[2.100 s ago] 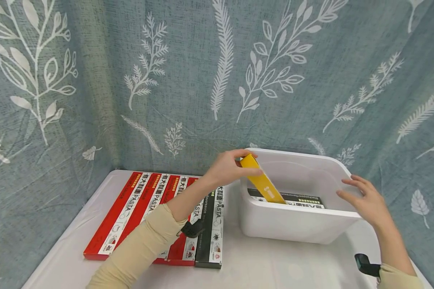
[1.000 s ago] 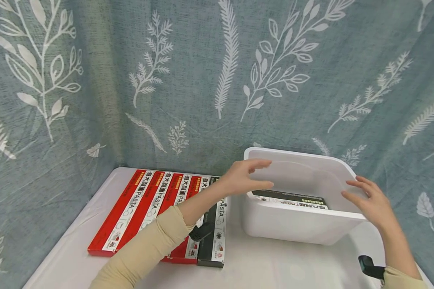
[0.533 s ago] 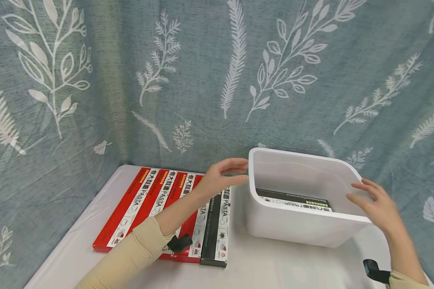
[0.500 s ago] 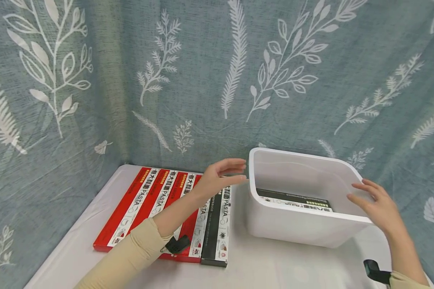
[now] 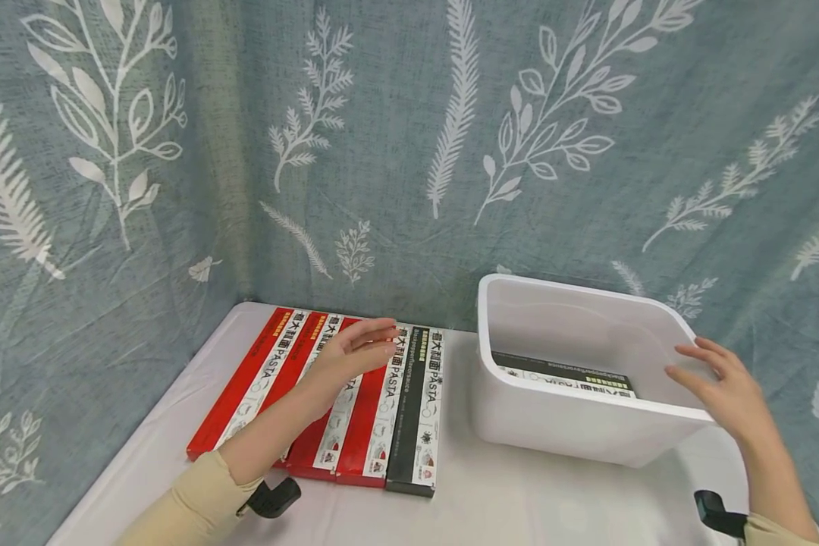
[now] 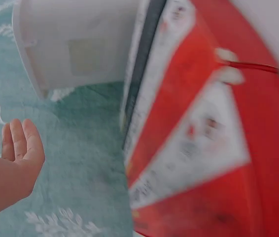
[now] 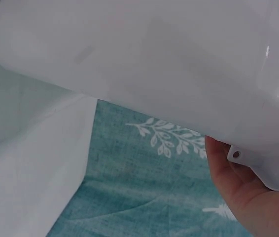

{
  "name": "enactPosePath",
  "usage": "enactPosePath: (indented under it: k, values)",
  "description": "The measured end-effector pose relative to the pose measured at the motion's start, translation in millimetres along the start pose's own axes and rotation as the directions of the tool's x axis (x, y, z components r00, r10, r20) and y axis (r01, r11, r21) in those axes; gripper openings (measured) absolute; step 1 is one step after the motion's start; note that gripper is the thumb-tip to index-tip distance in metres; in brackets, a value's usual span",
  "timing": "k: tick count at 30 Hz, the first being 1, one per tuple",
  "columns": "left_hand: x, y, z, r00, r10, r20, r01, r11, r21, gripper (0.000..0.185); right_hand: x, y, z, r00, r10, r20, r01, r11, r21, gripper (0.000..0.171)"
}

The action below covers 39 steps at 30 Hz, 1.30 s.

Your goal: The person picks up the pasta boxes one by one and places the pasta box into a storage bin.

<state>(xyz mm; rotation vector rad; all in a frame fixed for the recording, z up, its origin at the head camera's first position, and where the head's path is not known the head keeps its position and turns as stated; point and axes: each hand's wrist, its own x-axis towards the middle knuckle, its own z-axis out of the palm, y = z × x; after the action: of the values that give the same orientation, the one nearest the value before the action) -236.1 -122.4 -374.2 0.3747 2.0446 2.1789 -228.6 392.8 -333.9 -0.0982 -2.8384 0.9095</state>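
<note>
Since earlier, I see my left hand (image 5: 351, 353), empty and relaxed, back over the boxed pasta (image 5: 355, 402); my right hand (image 5: 726, 390), fingers straight, steadies the bin (image 5: 587, 436) (apparently two boxes inside, five left).

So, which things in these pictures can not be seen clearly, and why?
- Bin contents: in the head view the near wall of the white bin hides most of the box inside.
- Pasta boxes: blurred in the left wrist view, print unreadable.
- Left hand: the head view does not settle whether it touches the boxes.
- Right hand: cut off by the right wrist view's edge, fingers hidden behind the bin.
</note>
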Motion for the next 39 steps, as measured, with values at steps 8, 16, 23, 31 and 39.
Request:
enactPosePath:
  k: [8, 16, 23, 31, 39]
  values:
    - [-34.1, -12.1, -30.5, 0.991, -0.076, -0.106, 0.081, 0.996, 0.037, 0.059, 0.8, 0.2, -0.5, 1.000, -0.013, 0.008, 0.013, 1.000, 0.001, 0.069]
    - [-69.3, -16.2, -55.8, 0.982, -0.090, -0.166, 0.098, 0.994, 0.043, 0.061, 1.8, 1.4, -1.2, 1.000, -0.015, 0.010, 0.016, 1.000, -0.022, 0.068]
    - [-94.4, -17.9, -78.6, 0.972, -0.070, -0.225, 0.099, 0.987, 0.124, 0.064, 1.9, 1.6, -1.4, 1.000, -0.027, 0.009, 0.027, 0.999, -0.027, 0.067]
    - [-116.7, -25.2, -104.0, 0.956, -0.036, -0.291, 0.107, 0.967, 0.233, 0.069, 1.9, 3.4, -1.7, 1.000, -0.025, -0.008, 0.025, 0.999, -0.031, 0.067]
    - [-128.4, -31.7, -117.6, 0.939, 0.006, -0.344, 0.127, 0.923, 0.364, 0.075, 1.5, 1.5, -0.8, 1.000, -0.024, -0.001, 0.024, 0.999, -0.025, 0.067]
